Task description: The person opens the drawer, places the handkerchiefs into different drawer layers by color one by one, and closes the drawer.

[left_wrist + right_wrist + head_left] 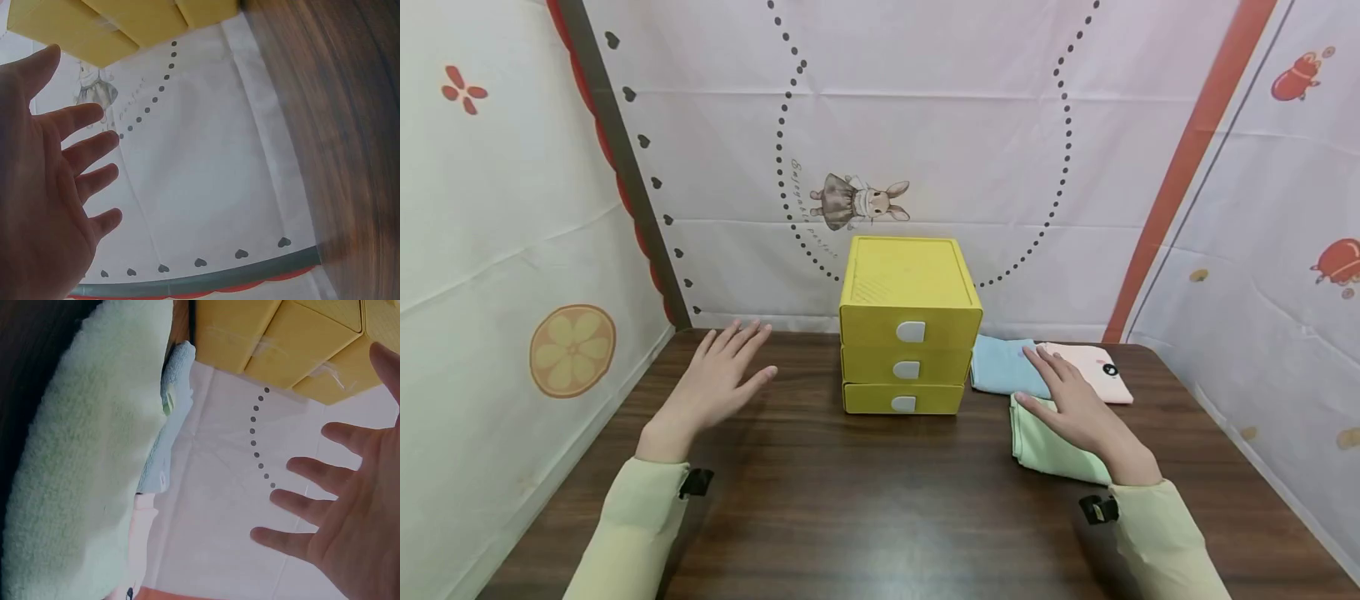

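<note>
One yellow box (910,325) with three drawers sits at 12 o'clock on the table (865,500). Three folded cloths lie at 2 o'clock: blue (1000,367), pink (1093,371), green (1048,446). The left hand (715,383) hovers with fingers spread, holding nothing, and the right hand (1075,404) hovers flat above the green cloth.

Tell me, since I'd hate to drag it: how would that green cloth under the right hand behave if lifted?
The green cloth looks like soft, fluffy towelling, so it would probably flop and unfold. It lies folded flat, likely light, and unlikely to roll. On the smooth wooden table it may slide when pushed.
</note>
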`<state>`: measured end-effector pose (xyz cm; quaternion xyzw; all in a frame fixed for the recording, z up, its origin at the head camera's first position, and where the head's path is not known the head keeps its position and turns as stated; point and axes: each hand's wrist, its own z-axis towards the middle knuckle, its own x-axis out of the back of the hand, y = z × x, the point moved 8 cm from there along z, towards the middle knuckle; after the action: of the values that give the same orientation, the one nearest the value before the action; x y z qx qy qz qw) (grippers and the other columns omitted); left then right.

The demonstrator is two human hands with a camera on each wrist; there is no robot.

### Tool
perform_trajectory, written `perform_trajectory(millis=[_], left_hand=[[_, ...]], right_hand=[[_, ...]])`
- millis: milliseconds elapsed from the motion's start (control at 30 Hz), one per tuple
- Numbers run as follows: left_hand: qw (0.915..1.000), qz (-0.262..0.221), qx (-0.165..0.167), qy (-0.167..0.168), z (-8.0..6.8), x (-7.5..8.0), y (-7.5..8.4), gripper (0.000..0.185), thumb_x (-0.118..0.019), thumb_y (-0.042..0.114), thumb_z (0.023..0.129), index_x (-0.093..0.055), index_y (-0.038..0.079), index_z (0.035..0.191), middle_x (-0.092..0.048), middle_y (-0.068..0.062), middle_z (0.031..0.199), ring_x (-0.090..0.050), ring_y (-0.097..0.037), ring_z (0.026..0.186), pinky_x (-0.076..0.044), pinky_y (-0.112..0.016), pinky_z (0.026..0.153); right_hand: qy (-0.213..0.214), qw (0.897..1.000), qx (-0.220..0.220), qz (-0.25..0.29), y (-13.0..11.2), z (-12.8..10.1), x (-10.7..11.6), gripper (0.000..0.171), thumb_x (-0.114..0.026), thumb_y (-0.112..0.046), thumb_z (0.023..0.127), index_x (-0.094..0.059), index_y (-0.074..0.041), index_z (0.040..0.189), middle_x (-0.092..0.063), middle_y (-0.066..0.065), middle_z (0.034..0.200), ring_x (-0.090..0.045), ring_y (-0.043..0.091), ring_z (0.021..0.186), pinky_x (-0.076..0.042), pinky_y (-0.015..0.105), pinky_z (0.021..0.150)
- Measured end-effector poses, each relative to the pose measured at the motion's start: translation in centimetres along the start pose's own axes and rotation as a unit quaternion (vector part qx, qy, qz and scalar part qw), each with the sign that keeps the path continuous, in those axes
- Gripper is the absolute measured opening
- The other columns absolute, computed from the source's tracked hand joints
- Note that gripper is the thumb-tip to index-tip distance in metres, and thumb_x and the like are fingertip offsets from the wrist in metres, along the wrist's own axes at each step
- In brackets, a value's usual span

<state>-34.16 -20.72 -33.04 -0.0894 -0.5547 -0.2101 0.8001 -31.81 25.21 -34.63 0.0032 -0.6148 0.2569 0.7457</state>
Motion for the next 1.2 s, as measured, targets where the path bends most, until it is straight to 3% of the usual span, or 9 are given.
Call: perform_trajectory(millis=[367, 667, 1200], left_hand=[[0.9985, -0.018, -0.019, 0.048, 1.3, 1.5, 1.1, 0.065, -0.049, 0.051, 0.095, -0.036, 0.015, 0.148, -0.035, -0.009, 0.152, -0.026, -0.031, 0.142, -0.018, -0.051, 0.114], [0.994, -0.045, -0.049, 0.087, 2.7, 3.7, 2.6, 0.059, -0.051, 0.048, 0.094, -0.044, 0.016, 0.143, -0.043, -0.007, 0.147, -0.038, -0.031, 0.135, -0.028, -0.051, 0.11], [0.9922, -0.077, -0.05, 0.085, 4.6, 5.4, 3.9, 0.055, -0.051, 0.047, 0.095, -0.047, 0.018, 0.141, -0.046, -0.005, 0.145, -0.041, -0.031, 0.133, -0.031, -0.049, 0.109]], right_hand=[[0.049, 0.998, 0.028, 0.018, -1.5, 0.5, 0.9, 0.068, -0.056, -0.045, 0.093, -0.03, -0.018, 0.149, -0.038, 0.017, 0.146, -0.033, 0.039, 0.134, -0.031, 0.061, 0.103], [0.145, 0.985, 0.08, 0.041, -3.6, 0.7, 2.2, 0.05, -0.063, -0.031, 0.092, -0.049, -0.013, 0.137, -0.057, 0.011, 0.126, -0.056, 0.028, 0.113, -0.047, 0.05, 0.09], [0.213, 0.968, 0.113, 0.075, -6.1, 1.0, 2.3, 0.038, -0.071, -0.019, 0.086, -0.062, -0.011, 0.122, -0.065, 0.005, 0.113, -0.063, 0.02, 0.099, -0.053, 0.04, 0.082]])
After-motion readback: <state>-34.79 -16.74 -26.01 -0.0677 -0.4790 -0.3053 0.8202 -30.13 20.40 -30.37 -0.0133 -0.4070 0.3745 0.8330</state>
